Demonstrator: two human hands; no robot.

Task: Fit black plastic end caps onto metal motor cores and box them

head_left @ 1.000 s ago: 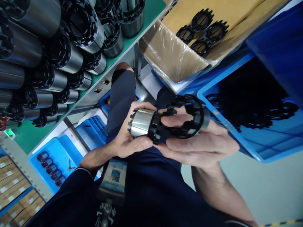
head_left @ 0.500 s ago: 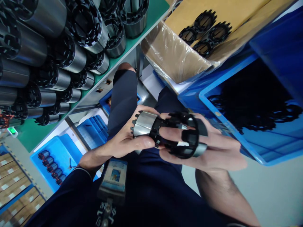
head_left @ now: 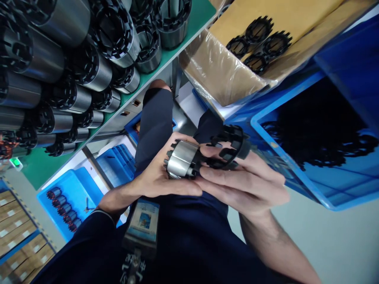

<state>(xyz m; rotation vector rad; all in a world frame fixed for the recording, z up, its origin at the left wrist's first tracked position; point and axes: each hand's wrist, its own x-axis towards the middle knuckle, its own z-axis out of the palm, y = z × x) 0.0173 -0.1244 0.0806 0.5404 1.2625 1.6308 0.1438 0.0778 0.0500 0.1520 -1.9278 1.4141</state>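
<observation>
My left hand (head_left: 156, 173) is wrapped round a motor stator core (head_left: 182, 158), a short silver metal cylinder with black toothed plastic at both ends. It lies sideways above my lap. A loose black toothed plastic ring (head_left: 237, 144) sits in my right hand (head_left: 248, 183), resting over the fingers. The fingertips of that same hand touch the black right end of the stator core. Part of that end is hidden by the fingers, so I cannot tell how its plastic sits.
Many stator cores (head_left: 99, 73) stand packed on the green bench (head_left: 204, 14) at upper left. A lined carton (head_left: 222, 67) holds several black rings, and a blue crate (head_left: 291, 185) at right holds a dark heap of them. Wound stators lie in a blue tray (head_left: 81, 185) at lower left.
My right hand has moved a little left and turned, and the black ring in it has shifted up and left. My left thumb has slid lower along the stator core.
</observation>
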